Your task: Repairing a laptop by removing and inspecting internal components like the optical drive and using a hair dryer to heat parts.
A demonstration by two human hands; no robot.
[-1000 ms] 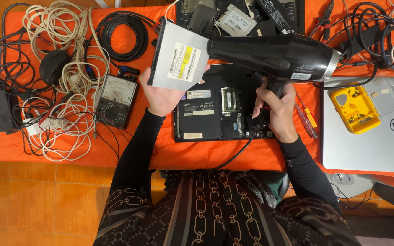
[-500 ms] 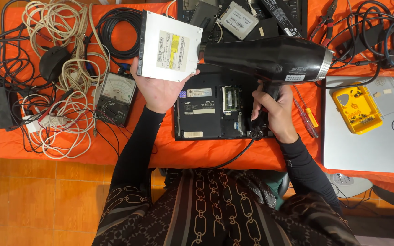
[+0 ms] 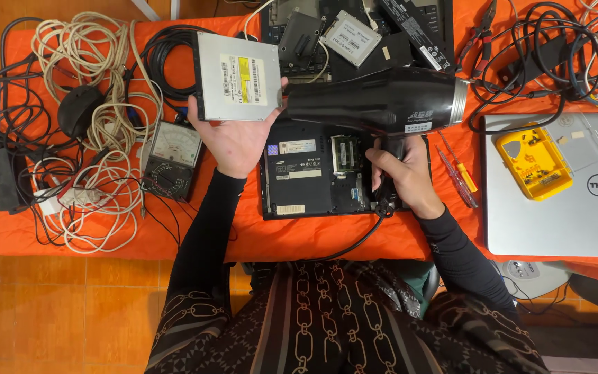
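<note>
We see the left hand gripping a drive, the right hand clasping a dryer; blown heat could scorch the drive's label

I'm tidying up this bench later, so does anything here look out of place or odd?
Yes. The black laptop lies upside down with a panel off, parts exposed. The left hand holds a silver optical drive at the nozzle of a black hair dryer gripped by the right hand. Loose cables sprawl tangled at left.

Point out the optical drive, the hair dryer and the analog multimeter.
optical drive (image 3: 238,76): head view, middle of its silver top face.
hair dryer (image 3: 375,102): head view, middle of its black barrel.
analog multimeter (image 3: 172,161): head view, centre of its front face.
</note>
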